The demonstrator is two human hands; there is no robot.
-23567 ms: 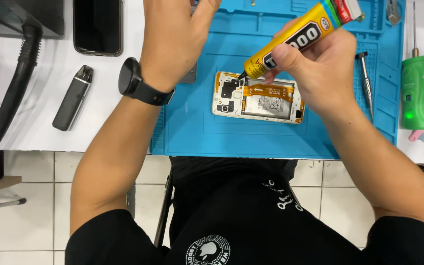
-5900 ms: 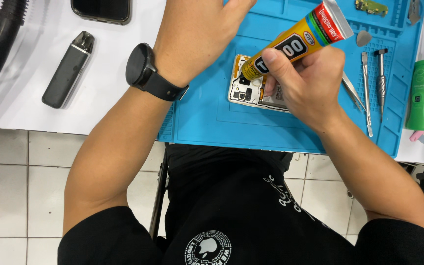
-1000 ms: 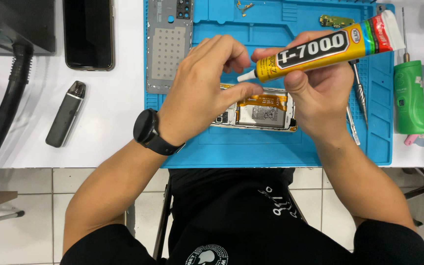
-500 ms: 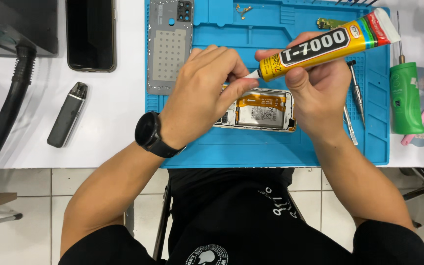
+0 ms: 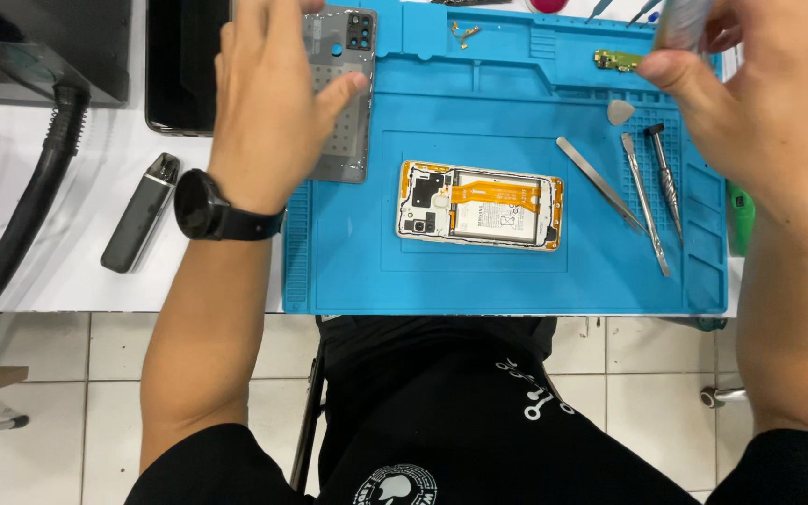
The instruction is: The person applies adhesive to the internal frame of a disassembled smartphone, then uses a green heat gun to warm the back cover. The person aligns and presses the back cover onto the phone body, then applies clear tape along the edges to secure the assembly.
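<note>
two hazards: left hand (image 5: pixel 268 103), spread flat on grey phone back cover (image 5: pixel 340 93), could smear it; right hand (image 5: pixel 769 93) pinching a blurred tube (image 5: pixel 683 23) could drip onto the opened white phone (image 5: pixel 479 204).

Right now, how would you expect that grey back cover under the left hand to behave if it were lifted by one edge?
The grey back cover looks thin and flat, so probably light and somewhat bendy. Its surface seems smooth, perhaps slippery under the left hand. It lies flat on the blue mat, so rolling is unlikely.

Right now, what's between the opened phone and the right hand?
In the head view, three metal tools lie on the blue mat between the opened phone and the right hand: tweezers, a flat pry tool and a screwdriver. A small pick sits above them.
</note>
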